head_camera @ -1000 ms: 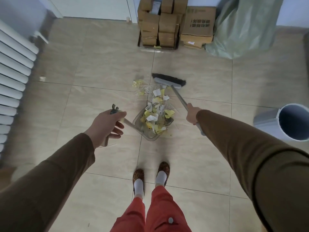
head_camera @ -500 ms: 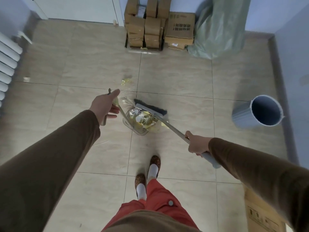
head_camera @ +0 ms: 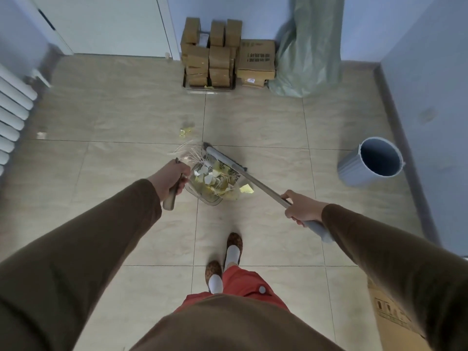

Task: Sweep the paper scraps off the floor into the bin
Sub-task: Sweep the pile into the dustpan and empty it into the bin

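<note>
Mostly gathered: paper scraps (head_camera: 215, 179) sit in the dustpan (head_camera: 211, 191), a few loose beyond. Your left hand (head_camera: 170, 179) grips its handle, right hand (head_camera: 301, 207) grips the broom (head_camera: 249, 179). Next, carry to the bin (head_camera: 372, 160) level.

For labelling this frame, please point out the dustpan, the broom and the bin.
dustpan (head_camera: 206, 196): head view, clear lower wall.
broom (head_camera: 263, 187): head view, middle of metal handle.
bin (head_camera: 354, 171): head view, ribbed outer wall.

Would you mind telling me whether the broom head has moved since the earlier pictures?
Yes: the broom head has come toward the person, up against the dustpan.
</note>
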The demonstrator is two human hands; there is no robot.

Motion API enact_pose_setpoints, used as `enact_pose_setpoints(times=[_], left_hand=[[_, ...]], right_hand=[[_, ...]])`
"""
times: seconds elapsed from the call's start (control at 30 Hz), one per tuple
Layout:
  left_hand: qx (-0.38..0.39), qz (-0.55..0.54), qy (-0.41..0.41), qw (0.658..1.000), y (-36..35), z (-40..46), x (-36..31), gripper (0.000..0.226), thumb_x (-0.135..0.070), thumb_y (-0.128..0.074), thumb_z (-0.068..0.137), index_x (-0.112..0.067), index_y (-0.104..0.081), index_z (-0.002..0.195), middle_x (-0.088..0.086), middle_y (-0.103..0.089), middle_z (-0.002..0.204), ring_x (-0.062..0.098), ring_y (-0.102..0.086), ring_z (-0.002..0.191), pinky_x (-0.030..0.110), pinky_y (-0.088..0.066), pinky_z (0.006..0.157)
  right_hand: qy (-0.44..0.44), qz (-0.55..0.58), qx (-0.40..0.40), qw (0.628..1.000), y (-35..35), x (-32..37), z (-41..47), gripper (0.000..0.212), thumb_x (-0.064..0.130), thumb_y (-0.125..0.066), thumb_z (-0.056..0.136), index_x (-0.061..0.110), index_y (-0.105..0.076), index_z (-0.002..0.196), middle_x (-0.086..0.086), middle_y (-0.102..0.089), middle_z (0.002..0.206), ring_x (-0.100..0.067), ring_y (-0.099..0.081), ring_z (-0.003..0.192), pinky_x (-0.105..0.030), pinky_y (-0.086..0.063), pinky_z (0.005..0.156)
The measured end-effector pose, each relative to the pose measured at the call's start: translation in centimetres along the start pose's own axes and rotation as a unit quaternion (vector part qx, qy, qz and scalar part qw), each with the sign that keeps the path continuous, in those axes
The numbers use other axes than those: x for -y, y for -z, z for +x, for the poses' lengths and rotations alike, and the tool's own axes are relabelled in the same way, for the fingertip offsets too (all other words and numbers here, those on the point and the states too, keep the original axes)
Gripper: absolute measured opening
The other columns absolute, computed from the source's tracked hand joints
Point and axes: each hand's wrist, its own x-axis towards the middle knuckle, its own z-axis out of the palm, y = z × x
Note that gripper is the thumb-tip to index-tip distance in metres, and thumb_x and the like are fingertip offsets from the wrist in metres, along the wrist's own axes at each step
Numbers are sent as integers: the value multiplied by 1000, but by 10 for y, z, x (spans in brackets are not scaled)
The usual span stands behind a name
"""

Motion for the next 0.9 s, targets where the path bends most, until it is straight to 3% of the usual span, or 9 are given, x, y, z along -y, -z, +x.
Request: enact_pose_setpoints(times=[0.13, 0.33, 0.4, 0.47, 0.57, 0.9], left_hand=[[-13, -18, -54, 998, 4, -18, 27, 13, -7, -50, 85, -14, -47, 96, 7, -47, 71, 13, -37, 46, 21, -34, 40], [-21, 10, -118, 993, 7, -37, 37, 15, -17, -64, 87, -15, -52, 95, 7, -50, 73, 13, -39, 45, 23, -33, 41], [-16, 23, -133, 991, 4, -42, 32, 15, -15, -65, 87, -15, -52, 95, 7, -49, 73, 13, -38, 45, 23, -33, 40], [-6, 32, -148, 988, 0, -47, 23, 14, -9, -61, 86, -15, -52, 96, 8, -49, 73, 13, -38, 45, 23, -32, 41], [-1, 46, -161, 986, -7, -55, 7, 18, -4, -58, 83, -13, -53, 98, 8, -49, 74, 15, -38, 48, 23, -32, 43], [56, 153, -218, 962, -51, -75, -75, 27, 1, -55, 85, -9, -56, 110, 11, -51, 77, 15, -40, 51, 25, -34, 44]], right_hand=[[-6, 85, -5, 996, -1, -18, -33, 47, 2, -52, 92, 26, -44, 131, -9, -54, 70, -15, -46, 50, -23, -40, 42], [-27, 265, -24, 964, -6, -40, -74, 44, 3, -53, 94, 21, -44, 133, -8, -53, 67, -13, -46, 46, -23, -39, 41], [-43, 368, -19, 929, -7, -40, -83, 34, 4, -51, 97, 16, -46, 127, -7, -50, 66, -11, -44, 43, -21, -40, 37], [-75, 477, -6, 876, -4, -37, -90, 5, 7, -49, 99, 10, -51, 103, -5, -48, 62, -9, -44, 37, -17, -41, 32], [-96, 582, 13, 808, 2, -38, -86, 23, 10, -46, 99, 12, -46, 76, -1, -47, 51, -9, -46, 30, -16, -43, 30], [-98, 684, 25, 722, -2, -70, -55, 18, 9, -46, 93, 9, -48, 76, -1, -48, 54, -11, -48, 32, -18, -44, 30]])
